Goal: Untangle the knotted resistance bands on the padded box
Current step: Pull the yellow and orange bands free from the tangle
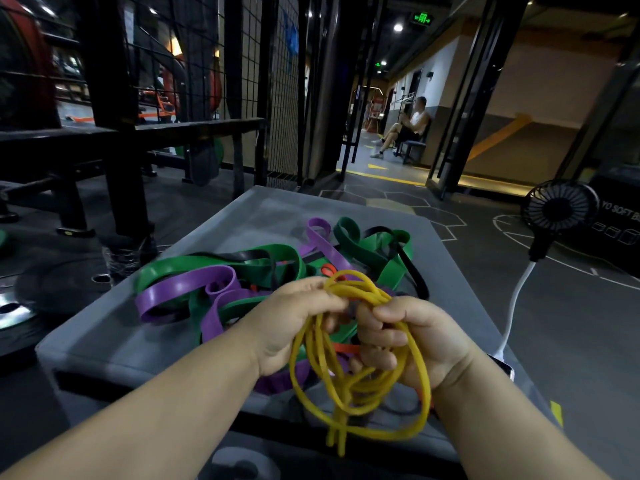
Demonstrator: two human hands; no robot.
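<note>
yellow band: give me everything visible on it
The thin yellow rubbery resistance band is a narrow, cord-like strip bunched into several tangled loops. It is held above the grey padded box: the left hand pinches the top of the bunch, and the right hand grips strands beside it. The loops hang between the wrists, past the box's near edge.

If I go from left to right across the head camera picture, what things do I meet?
Purple band → left hand → yellow band, held by both hands → right hand → black fan.
</note>
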